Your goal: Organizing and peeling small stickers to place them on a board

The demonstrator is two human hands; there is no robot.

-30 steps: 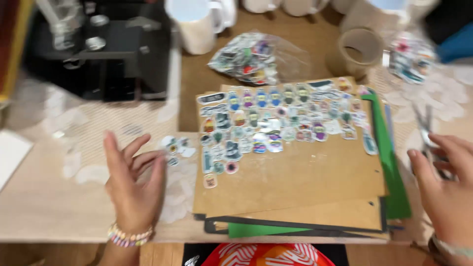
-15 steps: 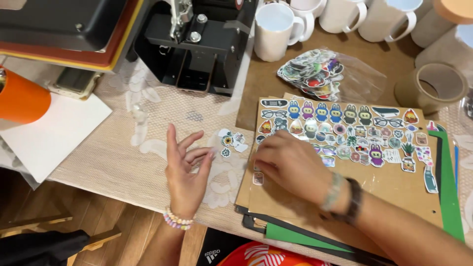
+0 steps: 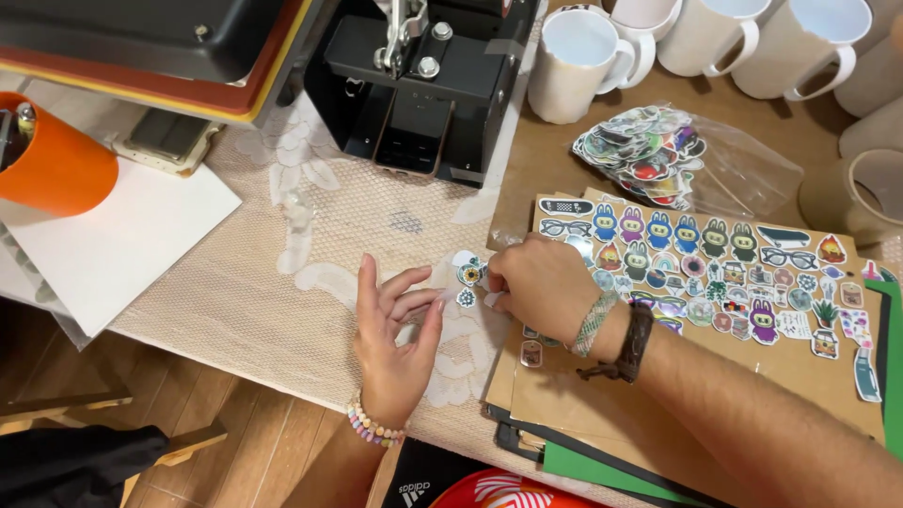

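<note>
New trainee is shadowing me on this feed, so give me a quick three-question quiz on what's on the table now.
1. True or false: the right hand is over the edge of the cardboard sheet.
2. Which holds loose stickers: A) plastic bag B) white mug C) orange cylinder?
3. Is the left hand flat on the lace cloth or closed?

Key: 1 true; 2 A; 3 flat, fingers spread.

matt cardboard sheet (image 3: 658,395), glossy stickers (image 3: 696,273), lace cloth (image 3: 310,254), glazed mugs (image 3: 574,61)
</note>
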